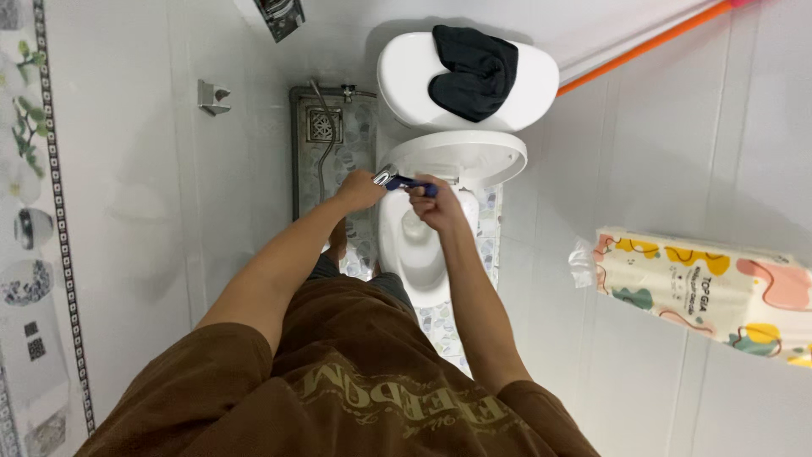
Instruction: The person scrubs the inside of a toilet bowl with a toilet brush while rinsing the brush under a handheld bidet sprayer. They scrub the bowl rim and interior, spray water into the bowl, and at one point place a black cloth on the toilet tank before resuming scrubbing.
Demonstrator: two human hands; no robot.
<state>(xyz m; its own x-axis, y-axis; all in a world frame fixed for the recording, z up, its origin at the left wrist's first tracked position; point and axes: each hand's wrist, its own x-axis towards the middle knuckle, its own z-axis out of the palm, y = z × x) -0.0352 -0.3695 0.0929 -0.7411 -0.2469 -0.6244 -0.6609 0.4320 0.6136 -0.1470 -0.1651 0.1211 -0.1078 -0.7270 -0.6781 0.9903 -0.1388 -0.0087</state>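
A white toilet (423, 245) is sitting in the upper middle of the frame, its lid raised and a dark folded cloth (474, 69) lying on the tank above it. At the right edge a patterned pack of paper rolls (702, 288) is leaning against the tiled wall.

Over the bowl, in the centre of the frame, both hands are closing on one small thing — a bidet sprayer (404, 180) with a chrome head and a blue handle. The left hand (359, 190) is wrapping around the chrome head end, its grip shut on the sprayer, where the metal hose (326, 140) is curving away toward the upper left. The right hand (436, 203) is pinching the blue handle, its grip also shut on the sprayer.

The sprayer is looking light and rigid, probably plastic under the chrome, so it should be lifting with little effort. If wet it would likely be slippery, and the stiff hose is likely tugging sideways — the blue handle seems the surest place to hold, with a second hand steadying the head.
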